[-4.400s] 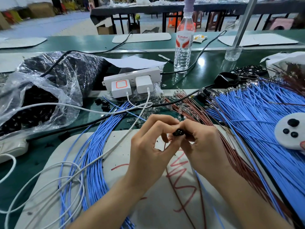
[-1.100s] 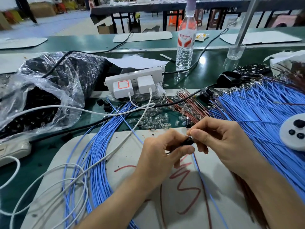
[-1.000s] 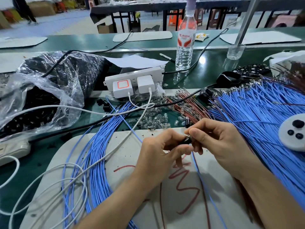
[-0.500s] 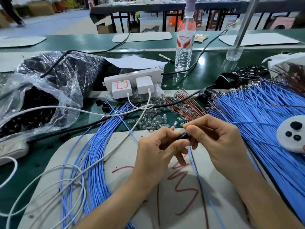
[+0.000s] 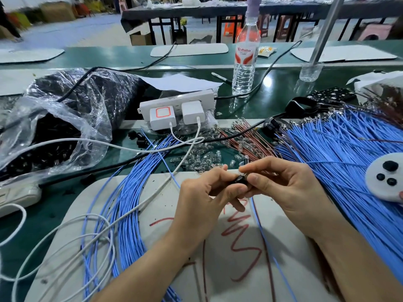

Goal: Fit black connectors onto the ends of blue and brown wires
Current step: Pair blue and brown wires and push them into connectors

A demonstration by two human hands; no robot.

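Note:
A small black connector [image 5: 239,179] is pinched between the fingertips of my left hand [image 5: 205,199] and my right hand [image 5: 285,188], above a white mat [image 5: 229,269]. A blue wire [image 5: 267,240] and a brown wire [image 5: 260,223] hang from under the connector towards me. A big fan of blue wires [image 5: 340,153] lies at the right, a brown wire bundle [image 5: 250,140] behind my hands, another blue bundle [image 5: 128,201] at the left. How the wire ends sit in the connector is hidden by my fingers.
A clear plastic bag of black connectors [image 5: 50,136] sits at the left. A white power strip [image 5: 176,105] with chargers and white cables [image 5: 104,232] lies behind. A water bottle [image 5: 245,62], small clear parts [image 5: 202,155] and a white disc with black dots [image 5: 386,179] are nearby.
Both hands stay together on the connector, with small finger shifts. They moved slightly away from me since the earliest frame; the wires now hang lower under my hands.

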